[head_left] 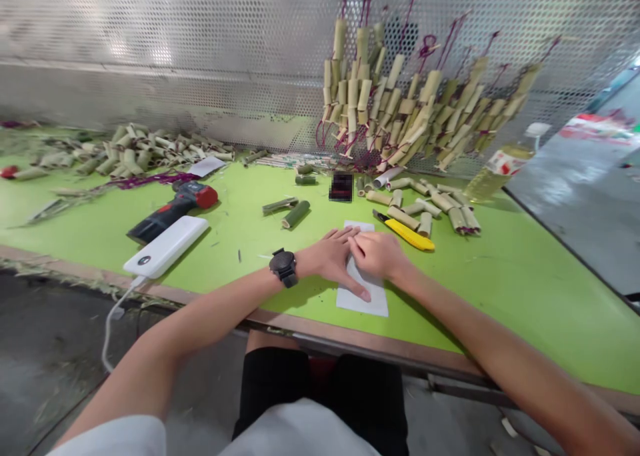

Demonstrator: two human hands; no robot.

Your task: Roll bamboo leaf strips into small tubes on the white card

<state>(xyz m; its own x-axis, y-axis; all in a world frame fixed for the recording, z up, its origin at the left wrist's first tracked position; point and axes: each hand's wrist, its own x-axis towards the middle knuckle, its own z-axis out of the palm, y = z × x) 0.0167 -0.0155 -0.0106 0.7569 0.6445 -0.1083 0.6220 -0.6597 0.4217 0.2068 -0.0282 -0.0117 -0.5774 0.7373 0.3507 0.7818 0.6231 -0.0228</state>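
Observation:
A narrow strip of white paper (367,301) lies on the green tabletop in front of me. My left hand (331,256), with a black watch at the wrist, lies flat across it, thumb spread toward me. Against its fingertips rests my right hand (379,251), fingers curled in over the paper; whatever they may hold is hidden. Just beyond the right hand is a yellow utility knife (411,235), its dark tip pointing left. Short green bamboo pieces (297,215) lie past my left hand.
At left lie a cordless drill (173,209) and a white power bank (167,246) with a cable. Cut bamboo tubes (130,153) are heaped behind. Strung bamboo bundles (395,109) lean on the perforated metal wall. An oil bottle (500,169) stands at right, near loose tubes (425,206).

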